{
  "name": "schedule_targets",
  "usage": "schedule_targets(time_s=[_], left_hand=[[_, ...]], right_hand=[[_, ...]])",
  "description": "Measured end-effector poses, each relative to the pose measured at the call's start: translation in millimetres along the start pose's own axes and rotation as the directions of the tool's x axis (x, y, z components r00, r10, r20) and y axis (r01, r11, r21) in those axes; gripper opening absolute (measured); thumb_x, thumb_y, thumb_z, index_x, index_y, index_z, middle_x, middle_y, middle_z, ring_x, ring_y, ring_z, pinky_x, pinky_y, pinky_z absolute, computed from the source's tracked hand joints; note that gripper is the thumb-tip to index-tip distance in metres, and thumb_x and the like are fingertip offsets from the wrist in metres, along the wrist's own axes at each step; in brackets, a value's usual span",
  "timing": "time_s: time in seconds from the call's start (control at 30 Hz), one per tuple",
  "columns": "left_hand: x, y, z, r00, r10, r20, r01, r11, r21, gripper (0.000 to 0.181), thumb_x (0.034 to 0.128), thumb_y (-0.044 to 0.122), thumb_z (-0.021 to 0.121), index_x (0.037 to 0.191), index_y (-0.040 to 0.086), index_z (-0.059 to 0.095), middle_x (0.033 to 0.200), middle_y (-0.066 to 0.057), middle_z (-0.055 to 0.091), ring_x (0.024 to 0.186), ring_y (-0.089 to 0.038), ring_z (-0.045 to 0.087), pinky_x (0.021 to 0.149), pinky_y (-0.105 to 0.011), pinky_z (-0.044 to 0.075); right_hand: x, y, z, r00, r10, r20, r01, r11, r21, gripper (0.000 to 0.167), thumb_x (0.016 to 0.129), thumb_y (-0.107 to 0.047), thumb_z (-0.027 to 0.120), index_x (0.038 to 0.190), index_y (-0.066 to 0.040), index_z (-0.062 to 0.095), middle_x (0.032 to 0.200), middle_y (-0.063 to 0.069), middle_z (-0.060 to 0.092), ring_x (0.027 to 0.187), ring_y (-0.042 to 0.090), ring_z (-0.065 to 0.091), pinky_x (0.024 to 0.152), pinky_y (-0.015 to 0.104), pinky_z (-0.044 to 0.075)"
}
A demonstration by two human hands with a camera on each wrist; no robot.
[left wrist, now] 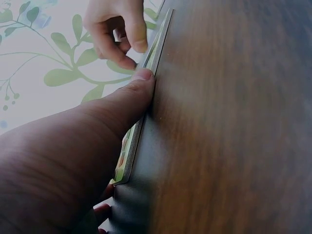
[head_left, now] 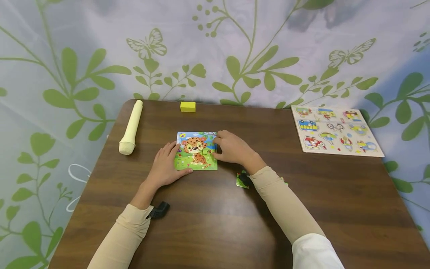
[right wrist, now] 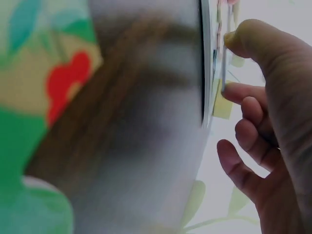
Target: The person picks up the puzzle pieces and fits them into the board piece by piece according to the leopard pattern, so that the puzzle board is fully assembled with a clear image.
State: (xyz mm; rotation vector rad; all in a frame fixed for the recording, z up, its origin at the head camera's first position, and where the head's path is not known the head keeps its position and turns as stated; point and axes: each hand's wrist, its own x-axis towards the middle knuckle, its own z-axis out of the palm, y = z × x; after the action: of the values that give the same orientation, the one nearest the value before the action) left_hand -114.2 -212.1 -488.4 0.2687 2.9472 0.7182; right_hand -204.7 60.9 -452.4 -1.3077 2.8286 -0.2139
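Note:
A jigsaw puzzle (head_left: 198, 164) with a cartoon leopard on grass lies flat on the brown table. My left hand (head_left: 165, 164) rests along its left side, fingers on the left edge. The left thumb (left wrist: 139, 87) presses on the near edge. Over the puzzle's right part, my right hand (head_left: 233, 147) pinches a puzzle piece (right wrist: 224, 63) between thumb and index finger, tilted on edge and slightly above the board. The other right fingers are loosely bent. A loose green puzzle piece (head_left: 241, 181) lies under the right wrist, partly covered by the black wrist camera.
A cream toy microphone (head_left: 131, 127) lies at the table's left, and a yellow block (head_left: 187, 107) sits by the back edge. On the right is a wooden board (head_left: 336, 130) with vehicle pictures. Another piece peeks out beside the right sleeve (head_left: 279, 198). A leaf-patterned cloth hangs behind.

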Motion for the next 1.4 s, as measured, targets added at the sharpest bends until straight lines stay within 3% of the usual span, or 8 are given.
schedule_targets(time_s=[0.67, 0.77, 1.03, 1.23, 1.4], left_hand=[[1.2, -0.3, -1.8, 1.000, -0.008, 0.026, 0.008, 1.000, -0.001, 0.105, 0.0837, 0.062, 0.075, 0.160, 0.006, 0.029, 0.167, -0.015, 0.024, 0.157, -0.040, 0.017, 0.126, -0.061, 0.015], [1.3, -0.2, -1.8, 1.000, -0.011, 0.029, 0.011, 1.000, -0.006, 0.105, 0.0839, 0.062, 0.075, 0.160, 0.006, 0.029, 0.168, -0.015, 0.023, 0.157, -0.040, 0.016, 0.127, -0.061, 0.014], [-0.5, -0.6, -3.7, 1.000, -0.006, 0.018, 0.006, 1.000, -0.002, 0.104, 0.0840, 0.060, 0.076, 0.159, 0.005, 0.030, 0.167, -0.016, 0.025, 0.156, -0.042, 0.018, 0.126, -0.062, 0.015], [-0.6, -0.4, -2.3, 1.000, -0.003, 0.020, 0.003, 1.000, -0.009, 0.104, 0.0839, 0.059, 0.076, 0.160, 0.005, 0.030, 0.166, -0.016, 0.026, 0.156, -0.041, 0.018, 0.126, -0.062, 0.015], [-0.1, 1.7, -1.9, 1.000, -0.007, 0.019, 0.007, 1.000, -0.012, 0.104, 0.0839, 0.059, 0.076, 0.160, 0.006, 0.030, 0.167, -0.015, 0.025, 0.156, -0.041, 0.017, 0.126, -0.062, 0.014]], right_hand=[[9.6, -13, -7, 0.990, 0.038, 0.139, -0.016, 0.988, -0.152, 0.036, 0.096, -0.042, 0.068, 0.113, -0.011, 0.076, 0.116, 0.009, 0.066, 0.106, 0.027, 0.061, 0.090, 0.047, 0.055], [9.9, -15, -9, 0.989, 0.054, 0.135, -0.033, 0.988, -0.148, 0.037, 0.096, -0.043, 0.068, 0.115, -0.013, 0.076, 0.117, 0.008, 0.065, 0.106, 0.027, 0.060, 0.091, 0.048, 0.054], [18.2, -23, -12, 0.997, -0.023, 0.069, 0.027, 0.998, -0.059, 0.024, 0.098, -0.034, 0.070, 0.114, -0.020, 0.079, 0.101, 0.003, 0.065, 0.092, 0.022, 0.059, 0.074, 0.038, 0.052], [23.0, -28, -4, 0.996, 0.013, 0.084, -0.007, 0.998, -0.069, 0.019, 0.095, -0.033, 0.074, 0.109, -0.023, 0.082, 0.091, 0.001, 0.065, 0.083, 0.021, 0.058, 0.066, 0.036, 0.048], [17.5, -21, -6, 0.994, 0.027, 0.102, -0.025, 0.999, -0.020, 0.024, 0.096, -0.035, 0.073, 0.113, -0.021, 0.080, 0.095, 0.001, 0.064, 0.086, 0.020, 0.058, 0.070, 0.035, 0.050]])
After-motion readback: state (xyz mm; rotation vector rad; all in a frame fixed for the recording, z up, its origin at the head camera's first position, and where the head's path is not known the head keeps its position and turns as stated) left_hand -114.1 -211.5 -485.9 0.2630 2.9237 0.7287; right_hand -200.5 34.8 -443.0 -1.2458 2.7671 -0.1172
